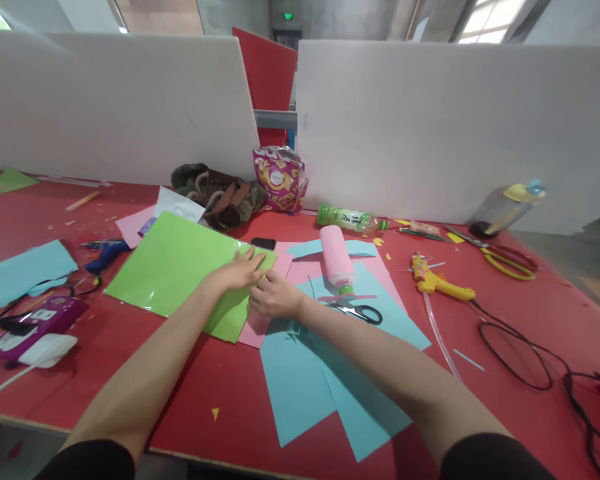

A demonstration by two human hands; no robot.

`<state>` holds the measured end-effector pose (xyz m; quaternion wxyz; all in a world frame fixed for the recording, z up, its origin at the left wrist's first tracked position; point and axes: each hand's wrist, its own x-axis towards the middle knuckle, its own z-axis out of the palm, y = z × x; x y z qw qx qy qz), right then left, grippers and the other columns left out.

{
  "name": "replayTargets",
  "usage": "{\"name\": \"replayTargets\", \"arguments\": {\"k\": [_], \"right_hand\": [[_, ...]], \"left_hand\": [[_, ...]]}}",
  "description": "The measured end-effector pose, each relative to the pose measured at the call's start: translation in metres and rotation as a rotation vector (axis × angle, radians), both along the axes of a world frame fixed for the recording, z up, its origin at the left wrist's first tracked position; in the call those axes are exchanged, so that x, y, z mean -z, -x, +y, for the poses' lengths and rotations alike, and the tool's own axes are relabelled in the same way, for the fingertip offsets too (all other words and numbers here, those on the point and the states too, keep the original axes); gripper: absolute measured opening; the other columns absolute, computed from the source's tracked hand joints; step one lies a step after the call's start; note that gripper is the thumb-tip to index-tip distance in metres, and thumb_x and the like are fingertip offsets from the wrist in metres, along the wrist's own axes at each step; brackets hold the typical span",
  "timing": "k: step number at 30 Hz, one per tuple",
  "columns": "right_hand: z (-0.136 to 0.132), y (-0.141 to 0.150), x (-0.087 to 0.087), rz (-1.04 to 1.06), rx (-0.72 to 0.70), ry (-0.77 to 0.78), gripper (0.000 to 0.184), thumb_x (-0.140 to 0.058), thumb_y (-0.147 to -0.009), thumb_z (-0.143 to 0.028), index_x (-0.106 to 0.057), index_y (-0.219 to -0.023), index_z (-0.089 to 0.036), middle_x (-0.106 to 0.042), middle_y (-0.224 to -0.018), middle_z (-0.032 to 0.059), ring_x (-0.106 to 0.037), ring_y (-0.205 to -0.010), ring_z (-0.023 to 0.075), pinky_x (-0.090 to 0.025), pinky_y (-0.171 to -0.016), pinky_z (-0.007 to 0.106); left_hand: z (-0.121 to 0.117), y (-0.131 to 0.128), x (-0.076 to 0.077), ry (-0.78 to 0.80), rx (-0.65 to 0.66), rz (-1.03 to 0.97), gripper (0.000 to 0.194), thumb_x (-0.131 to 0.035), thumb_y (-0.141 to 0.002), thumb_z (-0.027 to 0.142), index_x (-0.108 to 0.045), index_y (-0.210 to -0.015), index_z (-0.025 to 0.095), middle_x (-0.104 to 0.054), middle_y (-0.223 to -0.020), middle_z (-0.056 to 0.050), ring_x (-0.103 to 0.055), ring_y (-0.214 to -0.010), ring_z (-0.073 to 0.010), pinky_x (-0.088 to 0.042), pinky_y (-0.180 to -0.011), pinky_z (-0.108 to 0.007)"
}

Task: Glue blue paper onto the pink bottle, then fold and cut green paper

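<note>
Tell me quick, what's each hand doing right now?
Left hand: open, resting on the green paper.
Right hand: curled at its edge; grip can't be told.

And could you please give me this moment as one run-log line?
left hand: on green paper; right hand: fingers curled at its right edge; pink-wrapped bottle: lying down; scissors: on blue paper

just the one head-worn cam here: it looks forward and down across the red table [190,407], near enough that the left hand [239,270] and right hand [276,295] sit around mid-frame, wide enough to catch the white boards [445,133] along the far side.
</note>
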<state>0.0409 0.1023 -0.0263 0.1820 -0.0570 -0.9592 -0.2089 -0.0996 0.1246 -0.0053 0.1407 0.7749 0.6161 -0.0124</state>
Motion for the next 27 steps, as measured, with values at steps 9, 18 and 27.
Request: {"name": "replayTargets", "arguments": {"k": [9,18,27], "right_hand": [[-0.021,-0.052,-0.024,-0.012,-0.071,-0.055,0.032,-0.031,-0.082,-0.007,-0.046,-0.055,-0.015,-0.042,-0.053,-0.0007,-0.032,-0.048,0.0104,-0.019,-0.049,0.029],[-0.069,-0.117,-0.054,0.079,-0.071,-0.045,0.031,-0.036,-0.081,-0.012,-0.042,-0.051,-0.017,-0.037,-0.048,-0.003,-0.033,-0.046,0.0108,-0.027,-0.052,0.029],[-0.086,-0.192,-0.1,0.151,0.195,0.033,0.026,-0.037,-0.082,-0.015,-0.05,-0.059,-0.022,-0.054,-0.053,-0.0031,-0.048,-0.054,0.0101,-0.041,-0.063,0.026]], "left_hand": [[-0.004,-0.009,-0.006,-0.026,-0.119,0.148,0.054,-0.033,-0.075,0.029,-0.03,-0.128,0.016,-0.012,-0.14,-0.015,-0.015,-0.121,-0.0454,-0.024,-0.081,-0.067],[0.016,-0.017,-0.012,-0.186,0.021,0.171,0.036,-0.034,-0.077,0.021,-0.047,-0.111,0.018,-0.046,-0.121,-0.013,-0.044,-0.107,-0.0269,-0.021,-0.093,-0.054],[0.053,0.021,-0.012,-0.181,0.01,0.257,0.043,-0.026,-0.083,0.036,-0.059,-0.09,0.01,-0.061,-0.095,-0.017,-0.054,-0.093,-0.0267,-0.035,-0.082,-0.037]]}}
